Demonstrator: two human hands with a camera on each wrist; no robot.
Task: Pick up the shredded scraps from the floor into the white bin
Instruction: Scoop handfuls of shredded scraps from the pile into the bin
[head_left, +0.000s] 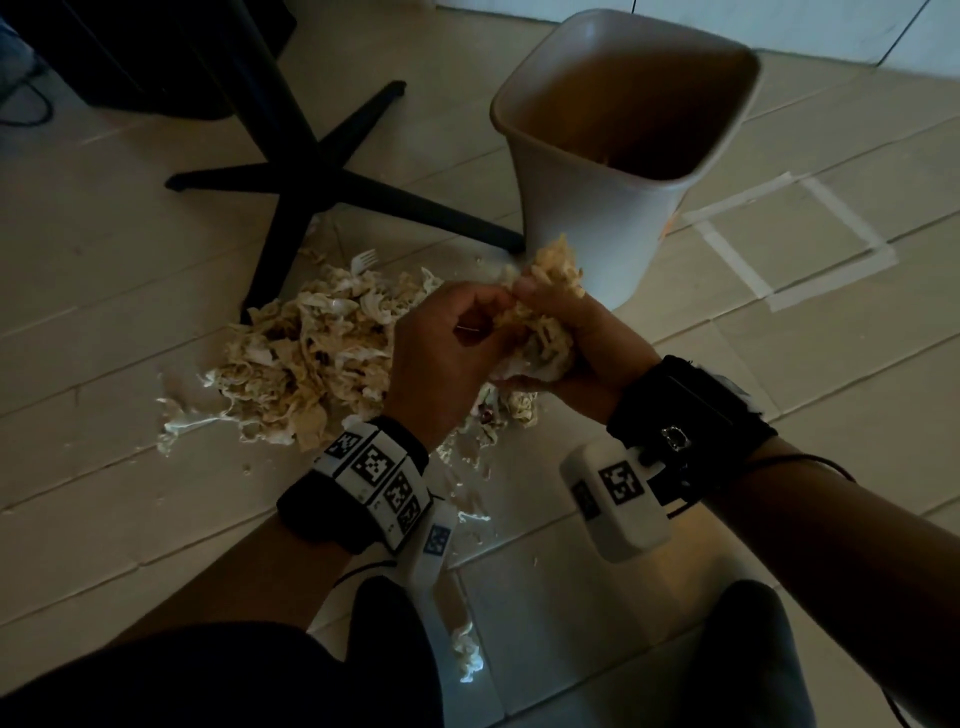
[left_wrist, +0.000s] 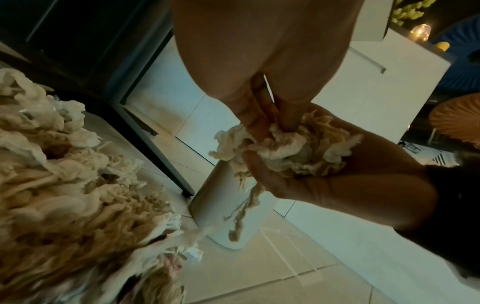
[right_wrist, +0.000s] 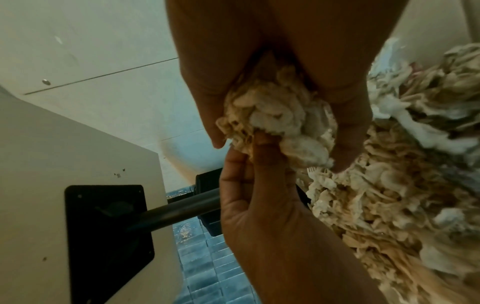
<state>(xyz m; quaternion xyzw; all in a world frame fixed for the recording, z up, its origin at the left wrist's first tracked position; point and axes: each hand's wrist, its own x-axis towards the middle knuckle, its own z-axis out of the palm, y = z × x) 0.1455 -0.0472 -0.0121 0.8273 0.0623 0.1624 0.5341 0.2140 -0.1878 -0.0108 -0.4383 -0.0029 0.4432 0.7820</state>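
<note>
A big pile of beige and white shredded scraps (head_left: 306, 358) lies on the tiled floor; it also fills the left of the left wrist view (left_wrist: 64, 185) and the right of the right wrist view (right_wrist: 389, 195). The white bin (head_left: 597, 218) stands upright just beyond my hands, open at the top. Both hands hold one clump of scraps (head_left: 543, 317) just above the pile's right end, in front of the bin. My right hand (head_left: 550, 296) cups the clump (right_wrist: 275, 119) from below. My left hand (head_left: 493, 317) digs its curled fingers (left_wrist: 259, 117) into the clump (left_wrist: 291, 148), and some strands dangle.
A black star-shaped furniture base (head_left: 311, 176) stands behind the pile, one leg reaching the bin's foot. A white plastic fork (head_left: 363, 260) lies on the pile's far edge. A square of tape (head_left: 789, 234) marks the floor right of the bin. Loose scraps (head_left: 467, 654) lie by my knees.
</note>
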